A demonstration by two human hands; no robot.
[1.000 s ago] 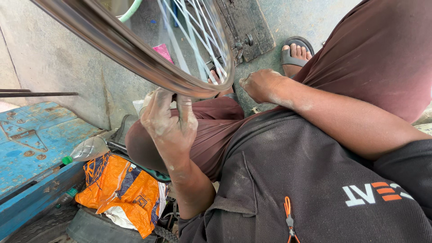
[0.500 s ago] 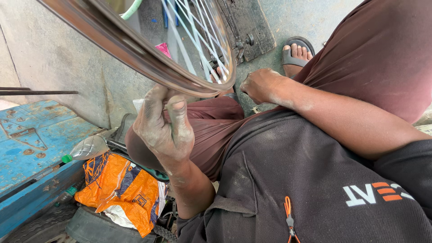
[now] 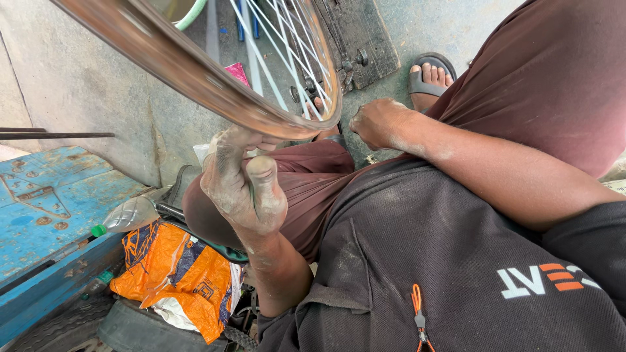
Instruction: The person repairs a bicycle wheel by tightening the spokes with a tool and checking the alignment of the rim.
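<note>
Left hand (image 3: 244, 179) grasps the wheel rim (image 3: 195, 72), fingertips hidden behind it; right hand (image 3: 378, 122) clenched

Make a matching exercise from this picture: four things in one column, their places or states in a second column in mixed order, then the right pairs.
Things:
1. left hand
2. right hand
3. plastic bottle
4. orange bag

Places or states:
A. lies on its side by the blue box, green cap to the left
B. dusty, fingers up against the wheel rim
C. closed in a fist right of the rim
D. crumpled, low in the frame beside the knee

Pairs: 1-B, 2-C, 3-A, 4-D
</note>
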